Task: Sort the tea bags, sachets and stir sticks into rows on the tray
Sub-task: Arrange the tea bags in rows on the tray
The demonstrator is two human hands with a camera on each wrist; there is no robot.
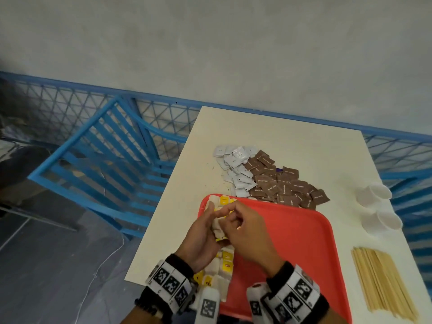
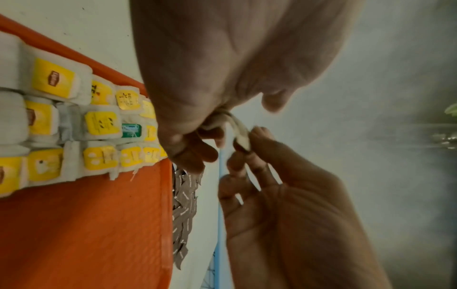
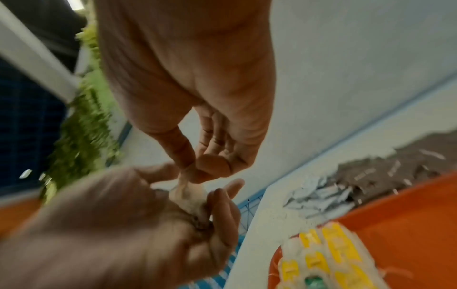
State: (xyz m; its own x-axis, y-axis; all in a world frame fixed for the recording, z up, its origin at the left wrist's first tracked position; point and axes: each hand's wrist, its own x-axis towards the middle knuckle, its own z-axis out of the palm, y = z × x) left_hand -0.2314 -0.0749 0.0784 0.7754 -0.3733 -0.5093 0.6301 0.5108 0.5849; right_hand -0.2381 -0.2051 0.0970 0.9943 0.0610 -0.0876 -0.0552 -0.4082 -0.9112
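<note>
Both hands meet over the left side of the red tray (image 1: 292,242). My left hand (image 1: 211,226) holds a small bunch of white tea bags (image 1: 218,229) in its curled fingers. My right hand (image 1: 230,215) pinches the top of one of them between thumb and forefinger; the pinch on the tea bag (image 3: 188,195) shows in the right wrist view. Rows of yellow-tagged tea bags (image 2: 94,125) lie along the tray's left edge. White sachets (image 1: 236,169) and brown sachets (image 1: 280,185) are piled on the table beyond the tray. Wooden stir sticks (image 1: 383,281) lie to the right.
White paper cups (image 1: 376,206) lie on their sides at the table's right edge. A blue slatted chair (image 1: 105,169) stands left of the white table (image 1: 292,141), with a blue lattice fence behind. The right part of the tray shows bare red surface.
</note>
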